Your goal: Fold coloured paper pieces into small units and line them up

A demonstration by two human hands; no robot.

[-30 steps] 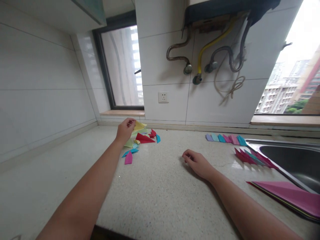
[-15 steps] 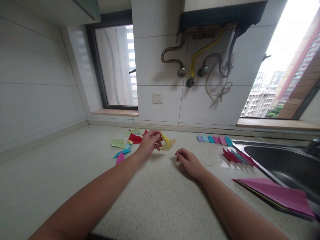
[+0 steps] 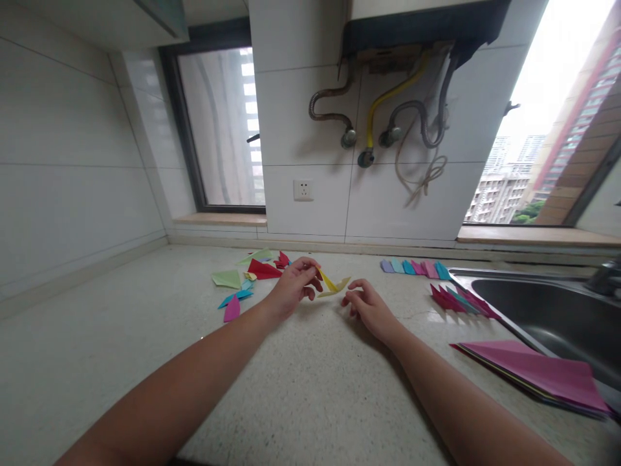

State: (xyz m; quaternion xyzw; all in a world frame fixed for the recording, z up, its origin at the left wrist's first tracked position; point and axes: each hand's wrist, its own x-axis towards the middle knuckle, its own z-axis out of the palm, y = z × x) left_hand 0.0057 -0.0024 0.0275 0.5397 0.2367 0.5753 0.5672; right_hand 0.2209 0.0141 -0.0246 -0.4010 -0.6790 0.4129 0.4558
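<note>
A piece of folded yellow paper [image 3: 332, 285] is pinched at its upper left edge by my left hand [image 3: 294, 288], just above the counter. Its thin folds spread rightward into a pointed flap. My right hand [image 3: 372, 310] is close to that flap with fingers loosely bent and apart, holding nothing. I cannot tell whether a fingertip touches the paper. Beyond and left of my left hand lie folded paper pieces: a red one [image 3: 263, 269], a light green one [image 3: 226, 279], a blue one [image 3: 235, 297] and a magenta one [image 3: 232, 309].
Small coloured folded papers [image 3: 415, 268] form a row at the back right, with pointed magenta and teal ones [image 3: 463, 301] in front. A stack of larger pink-topped paper [image 3: 538, 375] lies beside the steel sink [image 3: 528, 323]. Pipes [image 3: 371, 123] hang on the wall above the speckled counter [image 3: 291, 401].
The yellow paper has tilted and now shows thinner, with its flap pointing right. My right hand has lifted slightly and its fingers have spread towards the paper.
</note>
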